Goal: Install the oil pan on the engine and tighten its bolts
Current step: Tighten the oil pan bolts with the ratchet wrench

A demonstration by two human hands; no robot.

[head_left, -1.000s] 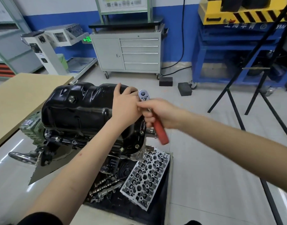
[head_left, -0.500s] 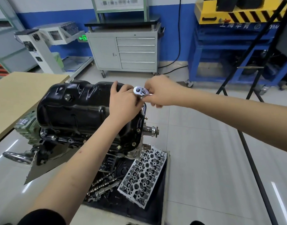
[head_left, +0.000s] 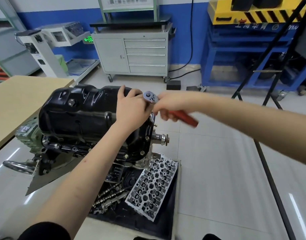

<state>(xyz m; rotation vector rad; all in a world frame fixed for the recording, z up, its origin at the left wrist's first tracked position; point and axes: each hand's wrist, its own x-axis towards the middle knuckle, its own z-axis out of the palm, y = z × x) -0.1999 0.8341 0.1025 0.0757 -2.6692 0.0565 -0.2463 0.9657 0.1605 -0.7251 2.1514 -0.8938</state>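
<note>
Your right hand (head_left: 167,107) has swung the ratchet wrench (head_left: 169,108) round since half a second ago: the red handle, then hidden behind your fist, now sticks out toward you and to the right, blurred with motion. The chrome head of the wrench sits at the same spot, over the near right corner of the oil pan (head_left: 83,111), just beside your left knuckles. Your right fingers are curled round the handle close behind the head. Your left hand (head_left: 131,108) has stayed where it was, palm down on the right end of the pan; whether its fingertips steady the socket below the wrench head you cannot tell, since the hand itself covers that spot.

The black oil pan lies upside-up on the engine block (head_left: 74,149), which is carried on a stand with a chrome crank handle (head_left: 17,166) at the left. Several flange bolts (head_left: 146,138) show along the pan's right and near edges. The crankshaft end (head_left: 161,139) pokes out to the right, under your right wrist.

Below the engine a cylinder head (head_left: 154,184) leans on a dark mat (head_left: 131,220), with camshafts (head_left: 108,196) beside it. A wooden tabletop (head_left: 18,104) stands at the left, a grey drawer cabinet (head_left: 131,54) behind, and black tripod legs (head_left: 270,54) cross the right side in front of a blue bench (head_left: 249,54).
</note>
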